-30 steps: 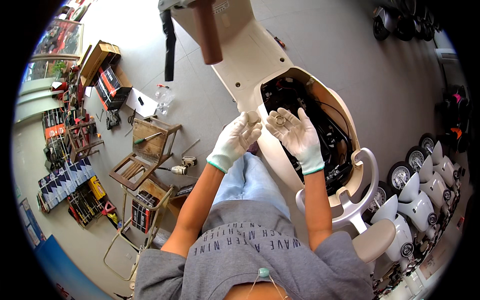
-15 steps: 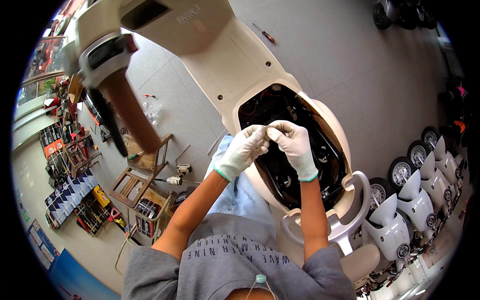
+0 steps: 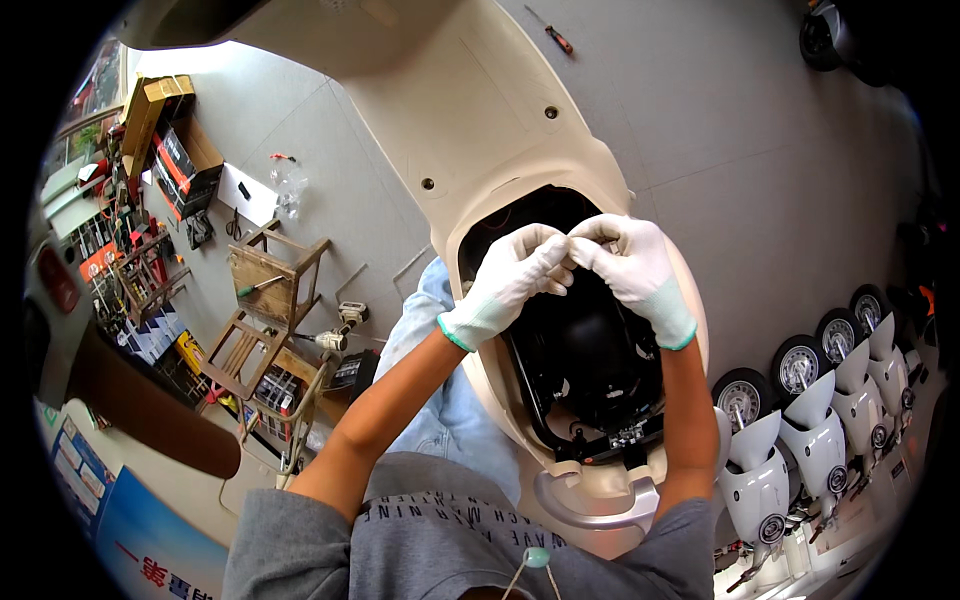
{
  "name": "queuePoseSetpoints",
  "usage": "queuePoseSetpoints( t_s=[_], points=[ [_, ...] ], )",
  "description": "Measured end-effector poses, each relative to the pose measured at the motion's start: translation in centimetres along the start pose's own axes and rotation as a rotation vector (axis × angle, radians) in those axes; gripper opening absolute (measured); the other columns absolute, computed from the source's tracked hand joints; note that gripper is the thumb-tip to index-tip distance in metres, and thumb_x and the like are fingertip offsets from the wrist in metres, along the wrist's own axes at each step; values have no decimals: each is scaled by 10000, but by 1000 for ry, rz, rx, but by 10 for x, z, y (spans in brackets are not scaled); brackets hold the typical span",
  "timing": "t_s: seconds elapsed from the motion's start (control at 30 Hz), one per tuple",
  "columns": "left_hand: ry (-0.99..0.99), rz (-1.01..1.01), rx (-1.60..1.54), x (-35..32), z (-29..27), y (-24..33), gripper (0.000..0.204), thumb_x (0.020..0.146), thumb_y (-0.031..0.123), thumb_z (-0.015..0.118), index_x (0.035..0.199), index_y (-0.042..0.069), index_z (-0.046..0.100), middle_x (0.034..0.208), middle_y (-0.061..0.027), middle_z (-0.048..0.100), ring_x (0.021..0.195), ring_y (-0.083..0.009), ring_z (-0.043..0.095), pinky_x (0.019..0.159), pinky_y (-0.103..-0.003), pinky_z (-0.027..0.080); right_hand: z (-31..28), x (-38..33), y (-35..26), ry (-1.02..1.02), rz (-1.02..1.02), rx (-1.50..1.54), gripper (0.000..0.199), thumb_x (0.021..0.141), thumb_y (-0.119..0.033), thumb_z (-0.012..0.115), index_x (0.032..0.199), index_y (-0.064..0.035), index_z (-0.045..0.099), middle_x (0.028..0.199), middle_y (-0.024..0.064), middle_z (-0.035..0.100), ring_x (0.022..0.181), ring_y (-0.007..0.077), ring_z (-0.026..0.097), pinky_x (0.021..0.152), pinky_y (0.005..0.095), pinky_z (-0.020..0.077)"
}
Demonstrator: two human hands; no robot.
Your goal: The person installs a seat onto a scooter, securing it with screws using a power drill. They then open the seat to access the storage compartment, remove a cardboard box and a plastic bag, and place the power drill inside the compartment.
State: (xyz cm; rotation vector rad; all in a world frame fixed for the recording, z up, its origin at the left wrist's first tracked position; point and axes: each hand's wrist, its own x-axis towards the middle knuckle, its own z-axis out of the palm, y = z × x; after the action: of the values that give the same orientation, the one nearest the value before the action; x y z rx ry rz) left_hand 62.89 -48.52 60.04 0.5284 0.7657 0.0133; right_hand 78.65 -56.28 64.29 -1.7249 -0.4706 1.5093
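White work gloves with green cuffs cover both my hands. My left hand (image 3: 515, 275) and my right hand (image 3: 635, 260) meet fingertip to fingertip, each in a pinch. Whatever sits between the fingertips is too small or hidden to make out. Below them gapes the dark seat compartment (image 3: 590, 350) of a cream scooter, with black frame parts and wiring inside. The scooter's cream floorboard (image 3: 470, 110) stretches away beyond my hands. A silver grab rail (image 3: 600, 515) curves round the near end of the body.
A brown handlebar grip (image 3: 160, 410) juts in at the left. Wooden stools (image 3: 275, 275) with a cordless drill (image 3: 350, 315) beside them stand on the left. A screwdriver (image 3: 558, 38) lies on the far floor. White scooter front panels (image 3: 755, 490) and wheels (image 3: 740, 400) line the right.
The handlebar has swung toward the lower left of the view, and the scooter body appears shifted. My hands remain pinched together, slightly higher and to the right in the picture.
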Motion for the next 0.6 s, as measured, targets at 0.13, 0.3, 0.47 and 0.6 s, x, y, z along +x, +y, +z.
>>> queuePoseSetpoints(
  t_s=[0.13, 0.3, 0.47, 0.6],
  points=[
    [66, 108, 200, 10, -9, 1, 358, 898, 333, 585, 1007, -8, 586, 846, -27, 614, 693, -77, 527, 624, -205, 441, -16, 19, 0, -38, -9, -21, 228, 819, -165, 664, 919, 38, 635, 774, 50, 646, 673, 73, 558, 610, 227, 454],
    [220, 127, 16, 21, -29, 12, 278, 923, 226, 554, 1043, -23, 583, 898, -39, 612, 733, -59, 539, 642, -188, 473, -43, 58, -3, 191, -150, 157, 305, 890, -256, 575, 976, 31, 630, 770, 22, 583, 635, 49, 470, 613, 193, 412],
    [257, 163, -133, 36, -33, 21, 303, 928, 166, 537, 1114, -70, 506, 938, -93, 591, 829, -117, 596, 752, -240, 527, -33, 86, 10, 78, -48, 267, 292, 927, -181, 510, 1040, 76, 588, 854, 56, 590, 681, 59, 471, 637, 191, 407],
    [218, 155, -217, 46, -34, 18, 297, 927, 139, 530, 1123, -81, 488, 920, -103, 593, 814, -137, 608, 770, -253, 537, -14, 93, 12, 41, -9, 243, 278, 903, -193, 548, 1016, 56, 603, 827, 45, 596, 658, 58, 491, 615, 188, 424]
  ],
)
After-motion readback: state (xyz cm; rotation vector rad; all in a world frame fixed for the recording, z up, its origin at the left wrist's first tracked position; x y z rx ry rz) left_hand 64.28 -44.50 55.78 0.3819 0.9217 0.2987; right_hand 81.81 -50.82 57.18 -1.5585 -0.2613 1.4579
